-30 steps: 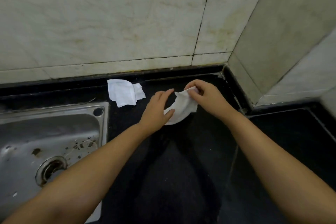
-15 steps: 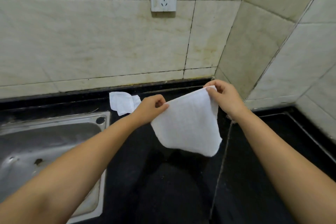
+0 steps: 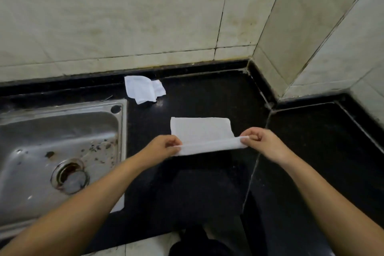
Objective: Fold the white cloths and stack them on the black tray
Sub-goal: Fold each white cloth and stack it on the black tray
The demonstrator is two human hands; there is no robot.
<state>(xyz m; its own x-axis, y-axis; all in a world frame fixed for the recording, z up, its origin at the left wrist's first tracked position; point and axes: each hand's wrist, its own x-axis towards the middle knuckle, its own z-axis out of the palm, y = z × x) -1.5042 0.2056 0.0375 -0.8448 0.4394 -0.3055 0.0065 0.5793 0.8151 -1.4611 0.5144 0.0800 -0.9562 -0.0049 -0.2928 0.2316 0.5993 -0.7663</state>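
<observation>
white cloth [image 3: 200,131] spread on the black counter [image 3: 207,97], its near edge lifted. left hand [image 3: 164,147] and right hand [image 3: 259,141] each pinch one near corner, fingers curled. a second cloth [image 3: 143,88], apparently crumpled, lies near the wall, beside the steel sink [image 3: 121,131].

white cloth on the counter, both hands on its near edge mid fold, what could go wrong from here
1. The left hand and right hand pinch only the near corners of the white cloth, so the far half may drag on the black counter and fold crooked.
2. The stained sink lies close on the left; a loose corner could reach its rim.
3. No black tray shows in this view, so stacking may need a search. The crumpled cloth waits unfolded.
</observation>
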